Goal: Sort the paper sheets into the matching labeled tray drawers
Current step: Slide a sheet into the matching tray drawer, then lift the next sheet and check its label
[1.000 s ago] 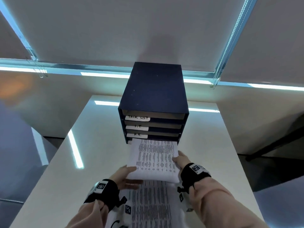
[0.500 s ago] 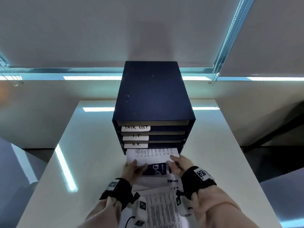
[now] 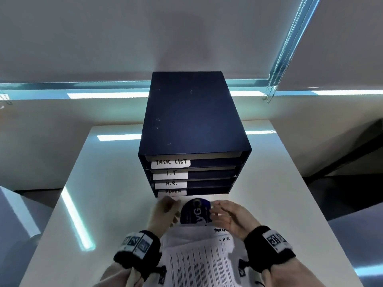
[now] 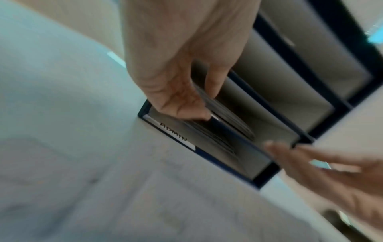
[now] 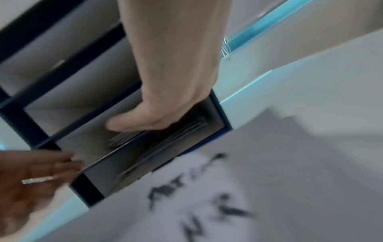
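A dark blue tray organizer (image 3: 192, 121) stands on the white table (image 3: 107, 193), its drawers labeled TASK LIST, I.T, H.R. and ADMIN (image 3: 173, 191). Printed sheets (image 4: 228, 117) lie bowed inside the bottom ADMIN drawer (image 4: 174, 134). My left hand (image 3: 173, 207) is at the drawer mouth, and in the left wrist view its thumb and fingers pinch the sheets' near left corner. At the right side of the mouth my right hand (image 3: 217, 211) has loose, straight fingers, with its thumb lying on the sheets' edge (image 5: 176, 135). Between both hands a sheet with a blue round print (image 3: 194, 212) tops the paper pile (image 3: 199, 264).
The pile lies at the table's near edge between my wrists; a handwritten sheet (image 5: 207, 196) shows in it. The table drops off to dark floor left and right. Behind the organizer are a sill, roller blinds and a bead chain (image 3: 290, 48).
The printed sheet has slid from half out to almost fully inside the ADMIN drawer. Both hands followed it forward to the drawer mouth, and the ADMIN label is uncovered.
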